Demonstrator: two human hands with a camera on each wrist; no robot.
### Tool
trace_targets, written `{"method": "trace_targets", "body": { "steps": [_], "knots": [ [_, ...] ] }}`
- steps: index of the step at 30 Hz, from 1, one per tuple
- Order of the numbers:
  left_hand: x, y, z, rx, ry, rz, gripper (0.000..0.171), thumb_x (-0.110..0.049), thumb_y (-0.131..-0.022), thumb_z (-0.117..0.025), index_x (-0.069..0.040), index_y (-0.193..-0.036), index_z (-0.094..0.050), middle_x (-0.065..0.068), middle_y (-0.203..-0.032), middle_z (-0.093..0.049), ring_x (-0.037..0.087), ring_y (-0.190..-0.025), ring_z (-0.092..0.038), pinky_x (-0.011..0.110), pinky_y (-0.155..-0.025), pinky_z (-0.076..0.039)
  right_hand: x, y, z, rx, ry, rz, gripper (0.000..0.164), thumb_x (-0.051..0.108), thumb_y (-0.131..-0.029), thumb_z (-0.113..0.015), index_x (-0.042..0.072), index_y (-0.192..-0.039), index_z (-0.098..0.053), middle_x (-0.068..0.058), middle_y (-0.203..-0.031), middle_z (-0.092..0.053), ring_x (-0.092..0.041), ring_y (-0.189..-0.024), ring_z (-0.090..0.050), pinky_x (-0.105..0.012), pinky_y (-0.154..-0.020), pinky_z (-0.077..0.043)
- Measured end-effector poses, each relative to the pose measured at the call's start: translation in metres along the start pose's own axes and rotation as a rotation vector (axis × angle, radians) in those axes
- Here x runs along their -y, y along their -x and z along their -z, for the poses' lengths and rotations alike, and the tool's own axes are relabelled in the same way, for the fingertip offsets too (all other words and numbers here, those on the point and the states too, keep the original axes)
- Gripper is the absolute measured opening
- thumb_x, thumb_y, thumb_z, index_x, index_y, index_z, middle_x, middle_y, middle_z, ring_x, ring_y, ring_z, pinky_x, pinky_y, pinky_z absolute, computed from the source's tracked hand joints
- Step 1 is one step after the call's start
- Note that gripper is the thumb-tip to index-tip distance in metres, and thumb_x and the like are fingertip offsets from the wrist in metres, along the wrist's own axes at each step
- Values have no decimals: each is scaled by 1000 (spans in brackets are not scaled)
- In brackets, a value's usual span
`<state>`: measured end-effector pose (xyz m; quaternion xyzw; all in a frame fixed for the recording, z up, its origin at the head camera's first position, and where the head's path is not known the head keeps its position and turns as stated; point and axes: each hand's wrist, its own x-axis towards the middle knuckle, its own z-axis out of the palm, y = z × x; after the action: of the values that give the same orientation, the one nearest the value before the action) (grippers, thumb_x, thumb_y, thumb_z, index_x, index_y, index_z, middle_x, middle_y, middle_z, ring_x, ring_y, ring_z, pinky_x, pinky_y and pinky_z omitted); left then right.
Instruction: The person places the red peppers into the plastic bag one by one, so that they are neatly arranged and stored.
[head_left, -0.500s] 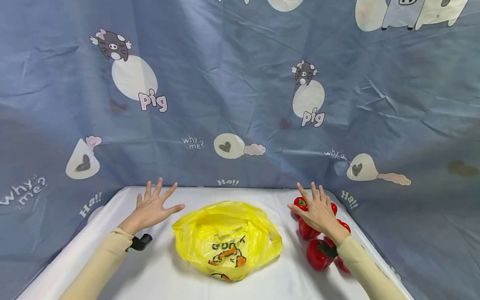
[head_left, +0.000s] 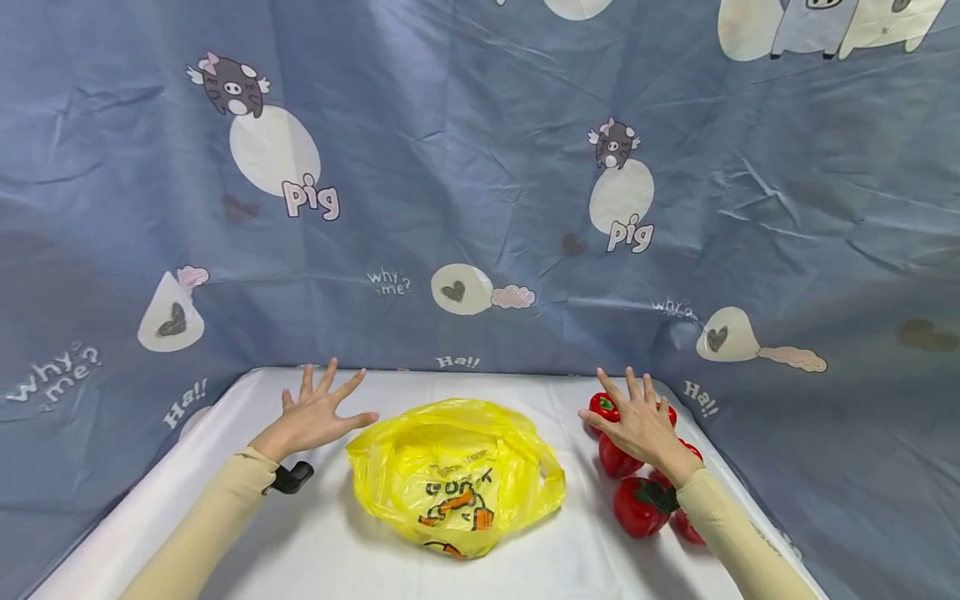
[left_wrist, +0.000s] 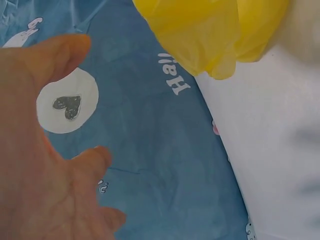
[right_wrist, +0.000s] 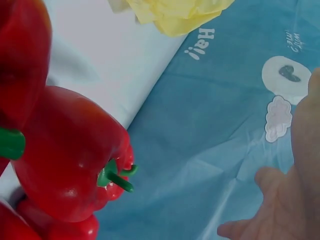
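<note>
A yellow plastic bag (head_left: 457, 483) with a printed orange and black picture lies on the white table, its mouth spread wide. My left hand (head_left: 315, 419) hovers to the left of the bag with its fingers spread and nothing in them; the thumb tip comes near the bag's edge. On the other side my right hand (head_left: 639, 427) hangs over several red bell peppers (head_left: 637, 507), fingers splayed and empty. Green stems show on the peppers (right_wrist: 75, 150) in the right wrist view. Part of the group is hidden under the right hand and forearm.
The white table (head_left: 300, 550) reaches back to a blue cloth (head_left: 480, 192) printed with cartoon pigs, which hangs behind and along both sides. A black strap device (head_left: 291, 477) sits on the left wrist.
The left hand has shifted slightly to the right, closer to the bag. The right hand stays nearly where it was. The bag and the peppers have not moved.
</note>
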<state>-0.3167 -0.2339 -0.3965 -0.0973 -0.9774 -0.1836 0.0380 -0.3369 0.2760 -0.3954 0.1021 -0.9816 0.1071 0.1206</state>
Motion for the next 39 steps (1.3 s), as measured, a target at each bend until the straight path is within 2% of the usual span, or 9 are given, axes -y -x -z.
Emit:
{"method": "trace_targets", "body": {
  "steps": [8, 13, 17, 19, 23, 26, 33, 39],
  "knots": [
    [3, -1, -1, 60, -10, 16, 91, -72, -83, -48, -21, -154, -24, 28, -158, 5, 60, -137, 17, 86, -92, 9, -1, 1, -3, 91, 39, -7, 91, 81, -80, -38, 35, -155, -17, -23, -161, -6, -60, -140, -3, -83, -99, -11],
    [-3, -2, 1, 103, -20, 22, 91, -73, -83, -47, -21, -154, -25, 28, -158, 2, 62, -136, 15, 86, -92, 7, -2, 2, -3, 101, 62, -11, 91, 82, -80, -37, 33, -155, -20, -24, -160, -8, -61, -139, -4, -84, -97, -13],
    [-5, -3, 5, 146, -56, 19, 90, -75, -83, -45, -21, -154, -27, 29, -158, -2, 65, -135, 9, 87, -92, 1, -5, 2, -1, 103, 61, 16, 88, 77, -83, -40, 27, -154, -25, -28, -158, -12, -63, -137, -9, -84, -95, -18],
    [-5, -3, 8, 167, -74, 15, 89, -74, -84, -44, -22, -153, -28, 30, -158, -4, 66, -134, 6, 88, -91, -2, -7, 1, 0, 104, 52, 47, 85, 72, -86, -43, 23, -154, -27, -30, -157, -16, -63, -137, -11, -82, -99, -18],
    [-8, -3, 14, 197, -92, 8, 88, -74, -84, -44, -21, -153, -29, 31, -157, -6, 68, -133, 2, 88, -91, -6, -9, 0, 3, 107, 22, 100, 82, 63, -89, -49, 16, -153, -30, -32, -154, -21, -61, -138, -12, -75, -107, -14],
    [-9, -2, 15, 210, -92, 7, 88, -74, -84, -45, -20, -153, -30, 31, -157, -7, 68, -133, 1, 88, -91, -7, -9, -1, 3, 112, 17, 110, 82, 62, -89, -50, 16, -153, -30, -32, -154, -21, -61, -138, -13, -74, -109, -11],
    [-10, 1, 12, 215, -71, -6, 87, -72, -84, -47, -19, -152, -32, 33, -155, -12, 68, -133, -6, 87, -91, -12, -4, 0, 3, 110, 33, 73, 83, 67, -88, -47, 19, -153, -29, -32, -154, -20, -64, -134, -18, -79, -101, -20],
    [-13, 4, 9, 224, -5, -27, 87, -68, -86, -50, -17, -153, -29, 35, -154, -14, 64, -134, -15, 80, -98, -19, 8, 2, 3, 99, 15, 48, 87, 77, -83, -42, 27, -153, -28, -28, -155, -23, -60, -136, -21, -80, -100, -20]
  ]
}}
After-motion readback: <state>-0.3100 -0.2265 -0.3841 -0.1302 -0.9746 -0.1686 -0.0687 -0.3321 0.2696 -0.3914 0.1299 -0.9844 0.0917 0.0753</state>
